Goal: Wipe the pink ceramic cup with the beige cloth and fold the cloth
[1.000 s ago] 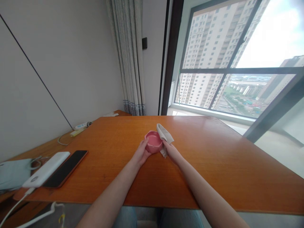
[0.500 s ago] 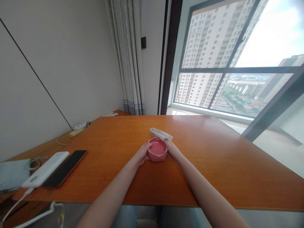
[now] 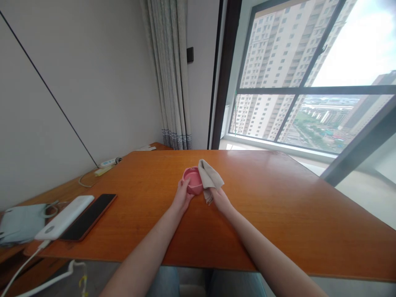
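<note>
A small pink bowl point(image 3: 194, 181) with an angular rim is tilted a little, its inside facing me. My left hand point(image 3: 182, 196) grips its left side, thumb at the rim and fingers underneath. On the bowl's right side, my right hand point(image 3: 219, 197) is closed on a light grey cloth point(image 3: 209, 175). The cloth drapes up over the fingers, hangs down below them and lies against the bowl's right edge. Most of the right fingers are hidden behind the cloth.
The brown wooden table point(image 3: 272, 214) spreads out around my hands. To the left lie a black phone point(image 3: 89, 216), a white power bank point(image 3: 66, 216) with a cable, and a pale blue pouch point(image 3: 21, 222). A power strip point(image 3: 108, 163) rests by the wall.
My left hand has moved the bowl left and slightly away from me, tipping it. The cloth, in my right hand, now hangs more unfolded at the bowl's right side.
</note>
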